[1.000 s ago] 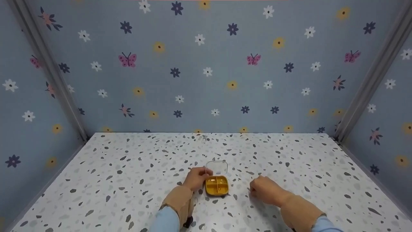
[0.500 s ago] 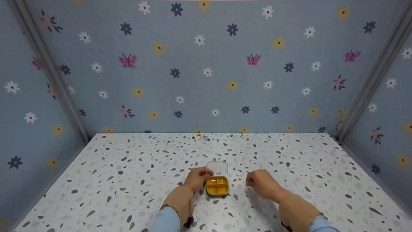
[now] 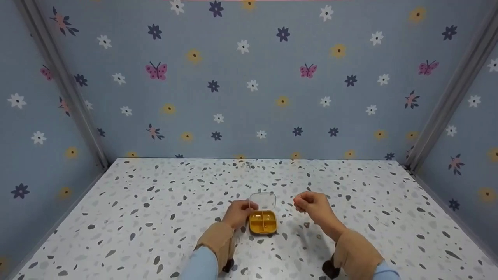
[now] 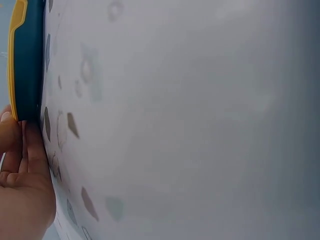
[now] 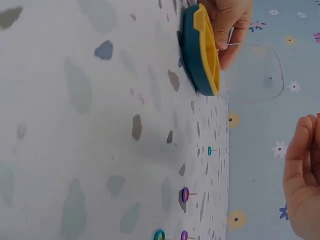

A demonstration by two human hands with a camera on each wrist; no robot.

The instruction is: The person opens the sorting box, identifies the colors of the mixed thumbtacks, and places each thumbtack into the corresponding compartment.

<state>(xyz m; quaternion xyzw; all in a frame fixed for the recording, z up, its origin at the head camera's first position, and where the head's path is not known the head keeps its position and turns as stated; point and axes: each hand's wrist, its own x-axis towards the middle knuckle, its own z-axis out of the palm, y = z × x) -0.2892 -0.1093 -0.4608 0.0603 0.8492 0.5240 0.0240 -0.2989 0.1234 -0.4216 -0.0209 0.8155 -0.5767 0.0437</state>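
Observation:
A small pill box, yellow inside and teal outside, lies on the table with its clear lid raised at the back. Its yellow tray has several compartments, and a tiny item lies in the front right one. My left hand grips the box's left rear corner, thumb on the yellow rim. To the right of the box, my right hand is raised above the table and pinches a small red thing, mostly hidden by the fingers. Its kind is unclear.
Several tiny rings with thin posts, like stud earrings, stand on the speckled table, among them a purple one and a teal one. Flower-patterned walls enclose the table at the back and sides.
My right hand has lifted from the table and moved forward and slightly left, with a small red thing now showing at its fingertips. The left hand and box stay put.

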